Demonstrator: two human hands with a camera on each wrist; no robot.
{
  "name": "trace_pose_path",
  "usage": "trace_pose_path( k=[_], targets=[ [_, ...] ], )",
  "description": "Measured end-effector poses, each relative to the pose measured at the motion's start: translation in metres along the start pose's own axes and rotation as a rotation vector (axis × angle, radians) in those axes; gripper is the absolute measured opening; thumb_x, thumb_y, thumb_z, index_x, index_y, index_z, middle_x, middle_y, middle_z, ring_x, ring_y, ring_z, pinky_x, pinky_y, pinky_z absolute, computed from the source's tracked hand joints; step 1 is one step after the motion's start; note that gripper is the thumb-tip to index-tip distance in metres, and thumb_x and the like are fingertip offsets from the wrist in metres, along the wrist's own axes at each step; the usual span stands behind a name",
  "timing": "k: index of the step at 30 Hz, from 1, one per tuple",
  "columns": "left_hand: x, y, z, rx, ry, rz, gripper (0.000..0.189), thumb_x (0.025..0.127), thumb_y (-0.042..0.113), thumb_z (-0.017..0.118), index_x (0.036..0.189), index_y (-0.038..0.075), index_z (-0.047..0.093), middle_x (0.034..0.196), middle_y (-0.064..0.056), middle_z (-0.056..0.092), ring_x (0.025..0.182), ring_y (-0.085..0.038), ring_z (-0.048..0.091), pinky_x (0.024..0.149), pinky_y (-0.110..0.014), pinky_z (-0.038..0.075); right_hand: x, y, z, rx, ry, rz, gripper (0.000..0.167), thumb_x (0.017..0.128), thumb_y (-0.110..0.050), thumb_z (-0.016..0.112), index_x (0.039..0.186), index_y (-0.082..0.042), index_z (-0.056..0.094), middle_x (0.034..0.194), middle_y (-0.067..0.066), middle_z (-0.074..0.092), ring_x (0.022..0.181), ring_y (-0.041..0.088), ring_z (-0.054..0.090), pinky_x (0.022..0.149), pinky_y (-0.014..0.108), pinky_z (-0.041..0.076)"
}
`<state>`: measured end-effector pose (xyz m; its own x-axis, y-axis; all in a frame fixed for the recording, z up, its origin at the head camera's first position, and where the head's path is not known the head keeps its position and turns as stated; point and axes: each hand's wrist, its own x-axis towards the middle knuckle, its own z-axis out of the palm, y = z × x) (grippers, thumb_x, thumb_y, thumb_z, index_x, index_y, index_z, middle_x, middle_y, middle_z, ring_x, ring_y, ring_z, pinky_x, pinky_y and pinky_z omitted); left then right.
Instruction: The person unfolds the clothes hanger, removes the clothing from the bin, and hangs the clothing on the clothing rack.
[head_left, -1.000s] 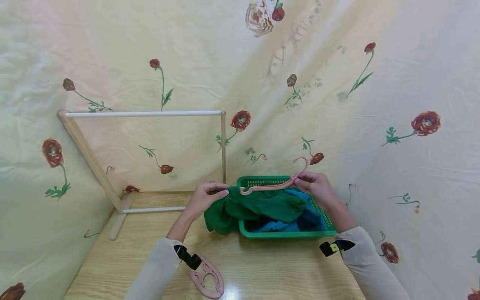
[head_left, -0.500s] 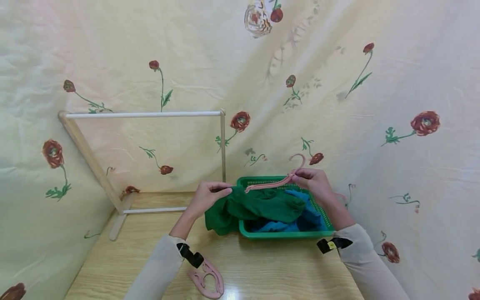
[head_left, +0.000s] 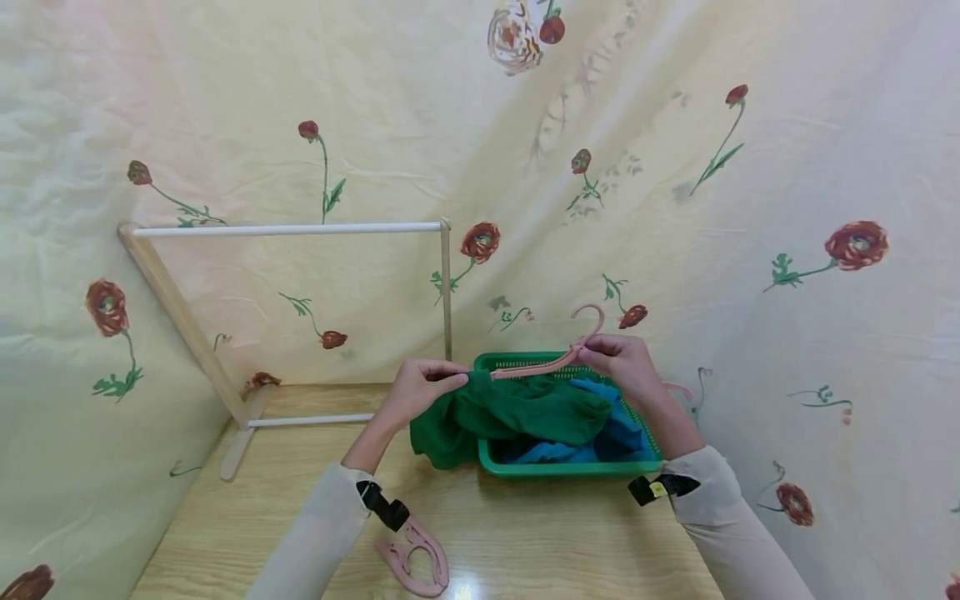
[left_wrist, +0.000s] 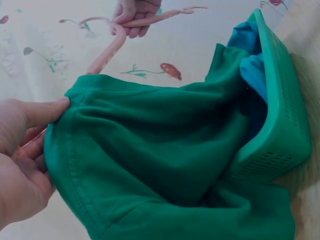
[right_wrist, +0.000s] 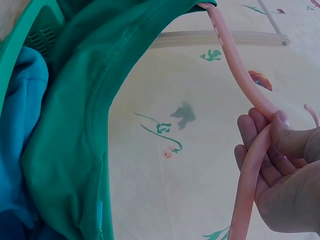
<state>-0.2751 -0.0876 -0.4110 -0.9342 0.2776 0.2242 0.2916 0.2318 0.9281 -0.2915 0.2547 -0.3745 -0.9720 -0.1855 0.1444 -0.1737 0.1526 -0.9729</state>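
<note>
Head view: the garment (head_left: 525,408) is draped over the left part of the basket (head_left: 570,469), where blue cloth (head_left: 626,433) is also seen; its upper edge is pinched by the left hand (head_left: 415,392). The hanger (head_left: 536,368) is held over the basket by the right hand (head_left: 628,364). A folded hanger (head_left: 429,575) is seen on the table (head_left: 540,533), and a rack (head_left: 288,228) farther left. Left wrist view: the garment's seamed edge is caught between thumb and bent fingers. The fabric is judged light, soft and limp, best taken by this seam. Right wrist view: the hanger is gripped at its joint, with the thumb laid across it and the fingers partly curled behind. It is judged light, stiff and smooth; the far tip is hidden by the garment.
</note>
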Motion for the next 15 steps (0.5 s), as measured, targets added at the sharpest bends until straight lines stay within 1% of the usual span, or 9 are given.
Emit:
trace_pose_path(
  k=[4,9,12,15],
  targets=[
    [0.0020,0.0023,0.0005,0.017,-0.015,0.012,0.017,0.095,0.013,0.072,0.109,0.006,0.079,0.107,-0.013,0.078,0.090,-0.015,0.068,0.079,-0.022,0.056,0.0003,-0.0007,0.0023,-0.016,0.001,0.006,0.037,0.102,-0.010,0.062,0.126,0.018,0.061,0.094,-0.014,0.076,0.090,0.003,0.074,0.085,0.019,0.058],
    [0.0058,0.0023,0.0003,0.032,-0.026,0.060,0.018,0.095,0.012,0.072,0.109,0.003,0.079,0.106,-0.014,0.078,0.090,-0.013,0.069,0.079,-0.023,0.057,0.0008,-0.0042,0.0048,0.004,-0.003,0.004,0.037,0.102,-0.008,0.061,0.126,0.020,0.059,0.092,-0.012,0.077,0.089,0.005,0.075,0.085,0.020,0.059],
    [0.0075,0.0019,0.0000,0.043,-0.025,0.079,0.018,0.095,0.011,0.072,0.108,0.001,0.078,0.103,-0.013,0.078,0.089,-0.012,0.070,0.079,-0.023,0.057,0.0004,-0.0070,0.0064,0.019,-0.003,0.003,0.038,0.101,-0.007,0.061,0.126,0.021,0.058,0.092,-0.010,0.077,0.088,0.005,0.075,0.085,0.021,0.059],
    [0.0088,0.0019,0.0000,0.049,-0.027,0.076,0.018,0.095,0.010,0.072,0.108,0.000,0.078,0.103,-0.012,0.078,0.089,-0.011,0.070,0.077,-0.022,0.057,0.0003,-0.0088,0.0078,0.024,-0.004,0.012,0.038,0.101,-0.006,0.061,0.127,0.022,0.057,0.092,-0.010,0.077,0.088,0.005,0.075,0.085,0.020,0.059]
  ],
)
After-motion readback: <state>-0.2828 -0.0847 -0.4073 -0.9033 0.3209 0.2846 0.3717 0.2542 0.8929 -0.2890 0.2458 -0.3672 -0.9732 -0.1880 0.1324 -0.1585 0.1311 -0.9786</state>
